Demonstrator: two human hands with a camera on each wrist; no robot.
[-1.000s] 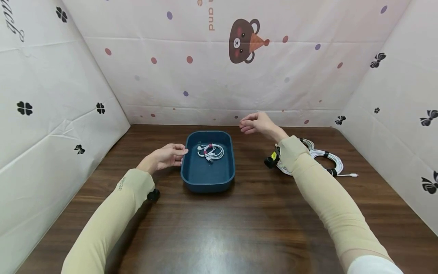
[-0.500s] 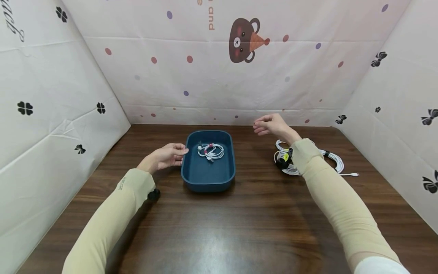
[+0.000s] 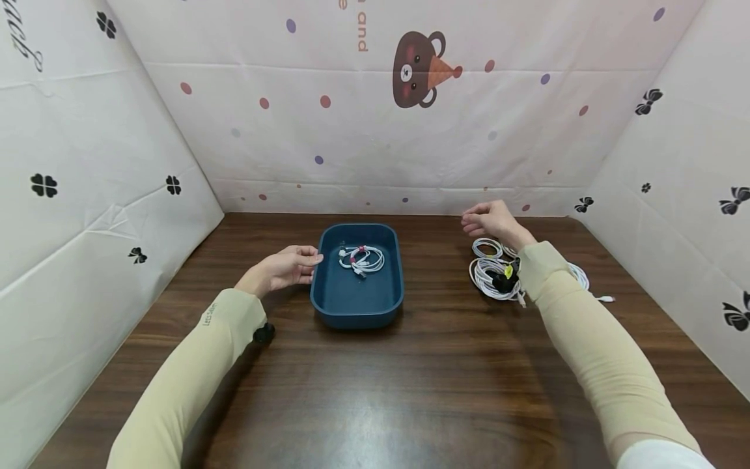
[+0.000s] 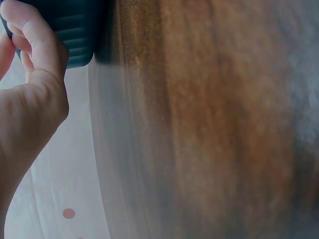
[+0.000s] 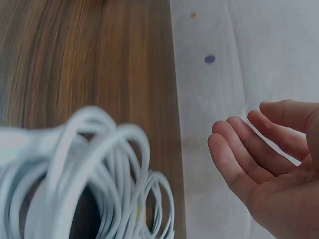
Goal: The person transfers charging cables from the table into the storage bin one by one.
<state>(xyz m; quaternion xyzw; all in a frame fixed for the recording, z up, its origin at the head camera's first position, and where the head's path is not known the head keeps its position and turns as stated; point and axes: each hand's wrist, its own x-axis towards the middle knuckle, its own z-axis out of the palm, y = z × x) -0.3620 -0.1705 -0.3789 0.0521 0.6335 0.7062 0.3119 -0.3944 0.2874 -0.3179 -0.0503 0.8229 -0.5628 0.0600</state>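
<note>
The blue tray (image 3: 356, 301) sits flat on the wooden table (image 3: 445, 365) ahead of you; take it as the centre of the clock. Inside it, toward twelve, lies a white cable (image 3: 364, 265) with red bands. At nine o'clock your left hand (image 3: 286, 266) pinches the tray's rim between thumb and fingers; a light hold should steady it without tipping it. Your right hand (image 3: 492, 220) hangs at two o'clock, fingers loosely bent, thumb apart from them, gripping nothing; its height is hard to judge. At three o'clock, the white coils (image 3: 485, 280) crowd together beneath your wrist, so lifting a bundle whole looks safer than tugging one strand. The black camera (image 3: 504, 281) could snag a loop. Your right sleeve (image 3: 586, 326) partly hides another coil (image 3: 580, 277); a white plug (image 3: 607, 299) shows beyond. The patterned wall (image 3: 351, 137) limits reach at twelve.
</note>
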